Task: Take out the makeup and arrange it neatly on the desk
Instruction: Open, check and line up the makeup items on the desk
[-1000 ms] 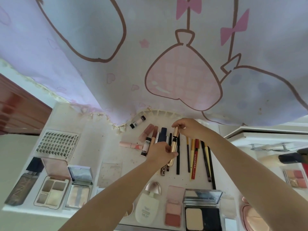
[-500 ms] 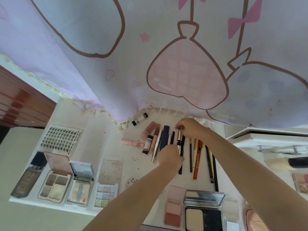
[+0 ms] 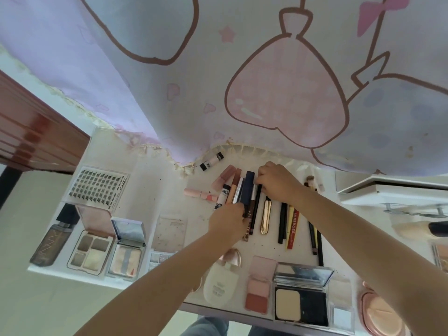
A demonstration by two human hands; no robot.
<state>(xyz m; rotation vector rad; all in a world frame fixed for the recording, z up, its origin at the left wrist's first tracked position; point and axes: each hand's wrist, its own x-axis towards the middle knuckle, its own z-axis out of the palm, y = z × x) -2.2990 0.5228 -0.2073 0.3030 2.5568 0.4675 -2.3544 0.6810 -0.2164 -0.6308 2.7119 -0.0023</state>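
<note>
Makeup sticks (image 3: 252,204) between both hands, curtain (image 3: 218,81) overhanging desk (image 3: 155,190).

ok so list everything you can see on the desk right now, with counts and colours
lash tray: 1, clear with black lashes, back left
foundation bottle: 1, brown, far left
open palettes: 2, pink and silver lids, front left
tubes and pencils: a row, exact count unclear, navy, black, pink, middle
gold tube: 1, lying apart in the row
red pencil: 1, right of the gold tube
small tube: 1, white with black ends, by the cloth edge
cream bottle: 1, white, front
blush: 1, pink, front
powder compact: 1, black, front right
cloth: 1, lilac, hanging behind
left hand: at the row's near ends
right hand: at its far ends
</note>
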